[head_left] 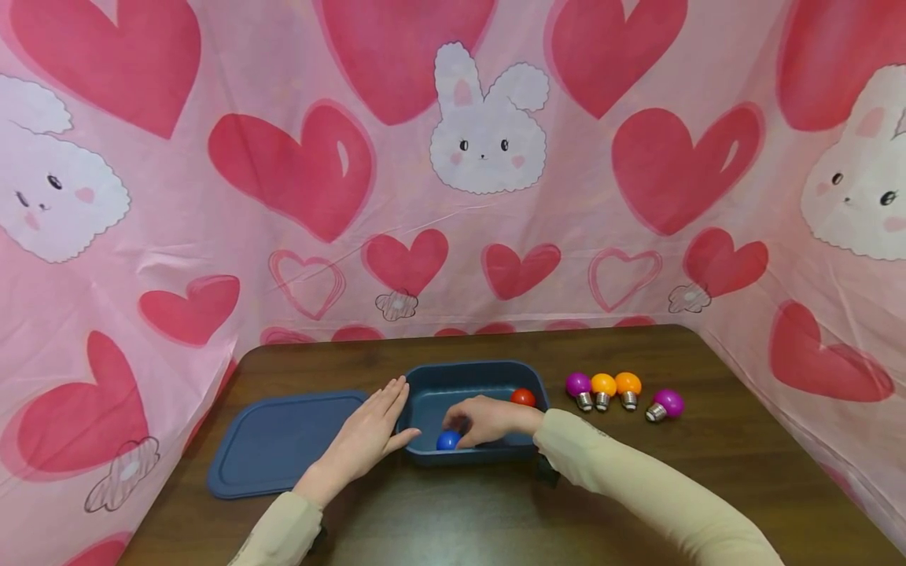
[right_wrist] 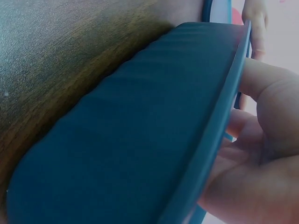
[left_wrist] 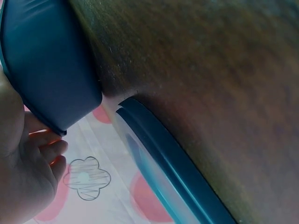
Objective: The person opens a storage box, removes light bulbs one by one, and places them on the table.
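Note:
A dark blue box (head_left: 470, 457) without its lid stands on the wooden table. My right hand (head_left: 488, 418) reaches over the near rim into it, fingers and thumb curved around a blue light bulb (head_left: 447, 440) at the front left; the bulb's base is hidden. Inside, at the right end, lies a red bulb (head_left: 523, 397), its base out of sight. My left hand (head_left: 370, 428) rests at the box's left rim with its fingers straight. The right wrist view shows the right hand (right_wrist: 261, 135) behind the box's long wall (right_wrist: 121, 126), with the bulb hidden there.
The matching blue lid (head_left: 283, 444) lies flat to the left of the box. Right of the box are two purple bulbs (head_left: 578, 384) and two orange bulbs (head_left: 603, 384) with metal screw bases. A pink heart-and-rabbit cloth (head_left: 488, 220) hangs behind the table and along its sides.

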`<act>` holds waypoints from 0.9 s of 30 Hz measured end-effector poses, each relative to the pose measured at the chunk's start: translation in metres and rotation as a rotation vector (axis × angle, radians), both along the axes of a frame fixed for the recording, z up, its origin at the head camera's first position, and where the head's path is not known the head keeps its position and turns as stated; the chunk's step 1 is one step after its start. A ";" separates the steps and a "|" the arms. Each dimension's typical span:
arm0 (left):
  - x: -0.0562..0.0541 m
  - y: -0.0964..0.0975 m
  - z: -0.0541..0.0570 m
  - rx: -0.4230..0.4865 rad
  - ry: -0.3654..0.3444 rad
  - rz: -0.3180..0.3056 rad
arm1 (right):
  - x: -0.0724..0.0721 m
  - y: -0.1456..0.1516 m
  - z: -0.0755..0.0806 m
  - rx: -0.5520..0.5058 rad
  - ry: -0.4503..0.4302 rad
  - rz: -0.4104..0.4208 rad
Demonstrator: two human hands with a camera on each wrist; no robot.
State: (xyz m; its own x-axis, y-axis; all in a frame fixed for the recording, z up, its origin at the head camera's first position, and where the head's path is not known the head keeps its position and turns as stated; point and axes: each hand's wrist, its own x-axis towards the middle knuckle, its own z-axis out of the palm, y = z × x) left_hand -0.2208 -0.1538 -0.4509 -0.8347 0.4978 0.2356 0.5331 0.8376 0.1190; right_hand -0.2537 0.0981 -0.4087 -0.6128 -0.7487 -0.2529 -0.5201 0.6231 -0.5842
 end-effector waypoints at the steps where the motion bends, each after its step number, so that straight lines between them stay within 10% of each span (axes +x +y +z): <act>1: 0.000 0.000 0.000 0.000 -0.003 0.000 | 0.000 0.000 0.000 0.001 -0.007 0.000; 27: 0.000 0.000 -0.001 0.006 -0.024 0.004 | -0.007 0.062 0.029 -0.196 0.103 -0.134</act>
State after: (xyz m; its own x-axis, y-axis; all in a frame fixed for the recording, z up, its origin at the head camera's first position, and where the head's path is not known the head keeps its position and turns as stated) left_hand -0.2206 -0.1538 -0.4523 -0.8423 0.4929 0.2181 0.5265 0.8391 0.1368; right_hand -0.2610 0.1601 -0.3799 -0.7246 -0.6879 -0.0421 -0.5038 0.5704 -0.6487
